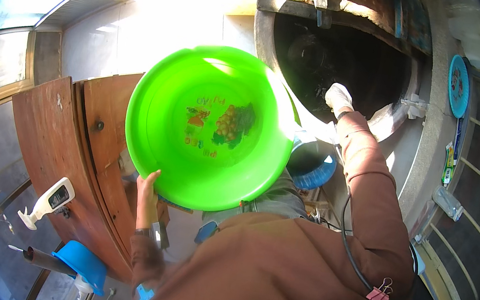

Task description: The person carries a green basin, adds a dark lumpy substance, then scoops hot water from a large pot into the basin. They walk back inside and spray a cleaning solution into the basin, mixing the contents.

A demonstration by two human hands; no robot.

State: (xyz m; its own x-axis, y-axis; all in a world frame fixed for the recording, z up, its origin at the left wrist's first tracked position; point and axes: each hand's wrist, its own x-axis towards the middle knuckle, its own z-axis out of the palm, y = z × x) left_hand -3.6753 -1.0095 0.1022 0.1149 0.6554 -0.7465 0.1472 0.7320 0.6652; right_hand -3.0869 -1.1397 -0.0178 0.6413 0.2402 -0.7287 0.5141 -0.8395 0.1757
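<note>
- A wide green basin (158,144) is in front of the person's body, its inside turned up toward the camera; a printed fruit picture and some coloured lettering show on its bottom.
- The left hand (148,198) is clamped on the basin's near-left rim, the thumb lying over the edge and the rest mostly hidden beneath.
- The right hand (339,98) reaches out past the basin's right side, over the mouth of a dark, rounded tank (264,37). It looks bright white; whether its fingers are together or apart, or hold anything, I cannot tell.
- Weathered wooden boards (359,0) lie across the far part of the tank, and crumpled clear plastic (388,123) hangs at its near-right edge, close to the right forearm.
- A blue bucket (315,176) is below the tank, just beside the green basin's right rim and partly covered by it.
- A black cable (345,241) runs along the right sleeve, where a pink binder clip (378,296) is fastened near the elbow.
- At the left are a brown wooden cabinet (50,123), a white spray bottle (52,200) and a smaller blue basin (77,259).
- Along the right side are a round light-blue item (457,87), a green-and-yellow tube (448,164) and a clear plastic container (448,203).
</note>
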